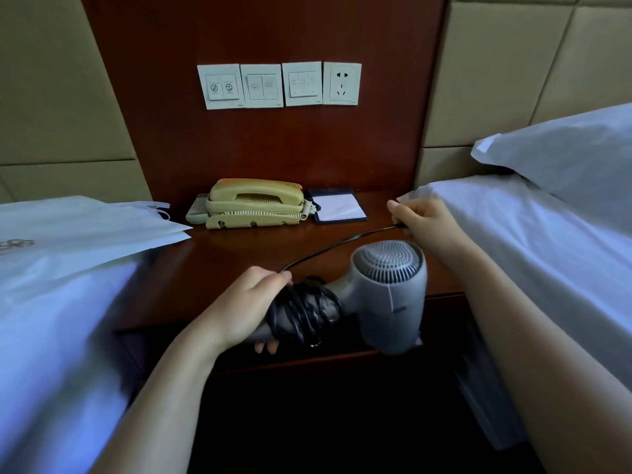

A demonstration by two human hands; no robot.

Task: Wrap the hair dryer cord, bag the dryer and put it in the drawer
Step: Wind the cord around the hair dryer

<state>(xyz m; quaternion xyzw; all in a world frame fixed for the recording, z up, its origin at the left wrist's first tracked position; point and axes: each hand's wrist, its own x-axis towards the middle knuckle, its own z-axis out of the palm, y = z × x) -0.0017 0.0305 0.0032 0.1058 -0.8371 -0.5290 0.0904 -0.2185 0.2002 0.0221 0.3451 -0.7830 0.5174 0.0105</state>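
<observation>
Several black cord loops around the grey dryer's handle, perhaps loosely.

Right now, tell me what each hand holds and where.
Left hand grips the hair dryer by its cord-wrapped handle. Right hand pinches the loose end of the cord.

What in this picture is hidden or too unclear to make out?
All in the head view:
- Plug end of the cord: enclosed by the right hand.
- Hair dryer handle: covered by cord coils and the left hand.
- Dryer nozzle: points away, behind its own body.
- Drawer: lost in darkness under the nightstand.
- Switch panel icons: too small.
- Logo on the white bag: cut off at the left edge.
</observation>
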